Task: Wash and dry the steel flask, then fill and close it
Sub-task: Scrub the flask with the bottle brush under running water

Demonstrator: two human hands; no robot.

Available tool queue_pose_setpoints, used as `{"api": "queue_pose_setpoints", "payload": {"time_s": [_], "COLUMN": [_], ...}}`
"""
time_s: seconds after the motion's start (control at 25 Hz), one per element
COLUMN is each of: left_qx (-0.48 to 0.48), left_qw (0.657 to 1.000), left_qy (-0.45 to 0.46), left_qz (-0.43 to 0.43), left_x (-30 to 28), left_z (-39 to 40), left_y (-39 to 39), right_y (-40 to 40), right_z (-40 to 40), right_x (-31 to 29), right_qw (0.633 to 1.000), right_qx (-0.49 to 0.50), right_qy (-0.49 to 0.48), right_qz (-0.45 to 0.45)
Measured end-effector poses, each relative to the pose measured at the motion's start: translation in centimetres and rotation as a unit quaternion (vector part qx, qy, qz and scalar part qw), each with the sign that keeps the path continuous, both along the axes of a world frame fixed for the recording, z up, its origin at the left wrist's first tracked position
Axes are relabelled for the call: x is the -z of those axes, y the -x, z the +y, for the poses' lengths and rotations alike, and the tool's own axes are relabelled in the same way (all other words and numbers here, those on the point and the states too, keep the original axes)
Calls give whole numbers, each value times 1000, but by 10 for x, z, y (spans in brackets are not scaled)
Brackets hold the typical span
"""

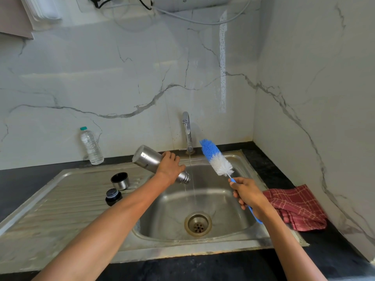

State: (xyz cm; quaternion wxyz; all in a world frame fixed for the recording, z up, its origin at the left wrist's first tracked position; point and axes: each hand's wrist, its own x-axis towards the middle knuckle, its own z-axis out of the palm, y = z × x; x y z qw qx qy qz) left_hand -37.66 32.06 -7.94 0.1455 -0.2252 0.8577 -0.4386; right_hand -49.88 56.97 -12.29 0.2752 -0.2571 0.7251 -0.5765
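Sink: stainless steel sink with ribbed drainboard (60,216), set in the dark surface (334,252).
Cloth: red checked cloth (296,207), 3 o'clock of basin.
Flask: cylindrical steel flask (148,158), tilted mouth-down over basin under the tap stream.
Left hand (169,169): fingers grasping flask.
Brush: blue-and-white bottle brush (216,158), bristles toward 12 o'clock.
Right hand (246,192): fingers clenched round brush handle.
Bottle: clear plastic water bottle (91,147), 10 o'clock.
Cup: steel cup lid (120,181), on drainboard.
Stopper: black stopper (112,197), 7 o'clock of cup.
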Motion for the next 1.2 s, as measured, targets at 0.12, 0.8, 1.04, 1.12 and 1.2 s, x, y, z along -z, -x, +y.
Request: {"api": "queue_pose_setpoints", "payload": {"time_s": [0.12,0.8,1.04,1.12,1.2], "left_qx": [-35,-134,-48,-57,-63], "left_qw": [999,384,384,344,328], "left_qy": [-20,-698,-689,-675,-662], "left_qz": [-2,589,613,650,671], "left_x": [-1,36,44,45,46], "left_z": [-2,-13,9,2,-9], "left_y": [0,9,22,25,24], "right_y": [-1,-36,-40,-40,-41], "right_z": [0,-11,-35,-29,-19], "right_x": [-1,-6,-7,-9,-10], "right_qw": [1000,995,996,995,994], "right_qx": [-2,-87,-80,-86,-96], "right_qy": [-5,32,36,29,31], "right_qz": [3,-35,33,44,43]}}
